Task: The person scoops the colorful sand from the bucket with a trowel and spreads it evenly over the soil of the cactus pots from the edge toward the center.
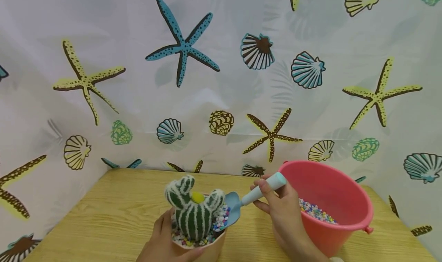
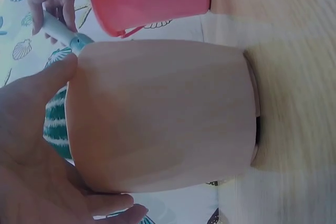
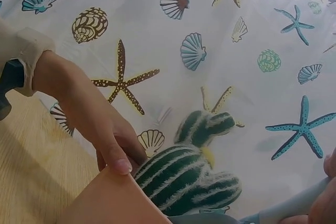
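A knitted green-and-white cactus point(image 1: 195, 221) with a yellow tuft stands in a peach flowerpot point(image 2: 163, 114) among small multicoloured pebbles point(image 1: 179, 237). My left hand point(image 1: 165, 239) grips the pot by its rim, thumb on the near side and fingers round the far side. My right hand point(image 1: 281, 208) holds a light blue toy shovel point(image 1: 255, 195) by its handle, tilted down toward the pot. The shovel's blade point(image 1: 233, 210) is at the pot's right rim, beside the cactus, with colourful pebbles at its lower edge.
A pink bucket point(image 1: 345, 231) with pebbles point(image 1: 317, 211) inside stands to the right, just beyond my right hand. Pot and bucket share a wooden table point(image 1: 103, 212). Behind it hangs a white cloth point(image 1: 214, 97) printed with starfish and shells.
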Demonstrator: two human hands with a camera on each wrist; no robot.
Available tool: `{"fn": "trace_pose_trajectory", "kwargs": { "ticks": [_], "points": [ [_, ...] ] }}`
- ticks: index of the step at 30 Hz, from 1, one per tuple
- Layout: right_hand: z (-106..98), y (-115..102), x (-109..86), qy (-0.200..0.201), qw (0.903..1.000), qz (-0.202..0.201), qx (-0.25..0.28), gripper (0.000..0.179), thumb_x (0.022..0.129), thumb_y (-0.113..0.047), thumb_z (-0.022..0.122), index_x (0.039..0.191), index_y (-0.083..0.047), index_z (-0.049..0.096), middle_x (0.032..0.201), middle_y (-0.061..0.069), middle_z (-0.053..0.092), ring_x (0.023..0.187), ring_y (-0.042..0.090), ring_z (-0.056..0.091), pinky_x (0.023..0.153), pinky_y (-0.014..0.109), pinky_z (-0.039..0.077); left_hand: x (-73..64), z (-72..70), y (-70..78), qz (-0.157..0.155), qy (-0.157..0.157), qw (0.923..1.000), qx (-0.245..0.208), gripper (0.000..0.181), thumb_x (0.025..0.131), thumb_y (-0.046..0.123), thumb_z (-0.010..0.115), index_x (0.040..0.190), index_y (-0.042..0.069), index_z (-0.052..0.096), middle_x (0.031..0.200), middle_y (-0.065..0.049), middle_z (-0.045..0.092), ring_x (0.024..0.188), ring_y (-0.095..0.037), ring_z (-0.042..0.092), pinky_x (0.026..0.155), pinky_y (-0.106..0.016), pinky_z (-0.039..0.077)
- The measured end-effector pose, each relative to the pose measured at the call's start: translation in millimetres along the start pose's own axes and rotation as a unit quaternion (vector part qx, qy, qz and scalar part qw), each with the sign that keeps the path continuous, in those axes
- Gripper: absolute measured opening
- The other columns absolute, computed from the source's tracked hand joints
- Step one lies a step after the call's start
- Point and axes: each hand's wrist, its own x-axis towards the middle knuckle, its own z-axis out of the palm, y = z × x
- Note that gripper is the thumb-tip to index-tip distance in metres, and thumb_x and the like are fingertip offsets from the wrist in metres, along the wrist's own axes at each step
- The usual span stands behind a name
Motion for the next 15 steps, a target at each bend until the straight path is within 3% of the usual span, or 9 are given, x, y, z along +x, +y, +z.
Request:
{"fn": "trace_pose_trajectory", "kwargs": {
  "ticks": [10,15],
  "points": [
    [0.9,-10.5,2.6,-0.016,0.9994,-0.005,-0.029,0.023,0.096,-0.015,0.057,0.112,0.001,0.054,0.105,0.014,0.061,0.102,0.026,0.066,0.082,0.045,0.056,5.5,-11.7,-3.7,0.025,-0.048,0.9984,-0.013,0.121,0.074,0.060,0.072,0.150,-0.008,0.005,0.150,-0.034,0.015,0.123,-0.057,0.040,0.093,-0.061,0.043],
    [-2.2,-19.4,4.0,-0.017,0.9983,-0.023,-0.051,0.020,0.095,-0.012,0.058,0.110,0.002,0.056,0.104,0.013,0.063,0.097,0.023,0.067,0.081,0.044,0.056,8.9,-18.5,-7.2,0.035,-0.084,0.9954,-0.029,0.121,0.076,0.058,0.071,0.150,-0.007,0.001,0.151,-0.034,0.011,0.123,-0.057,0.039,0.093,-0.062,0.043]
  ]
}}
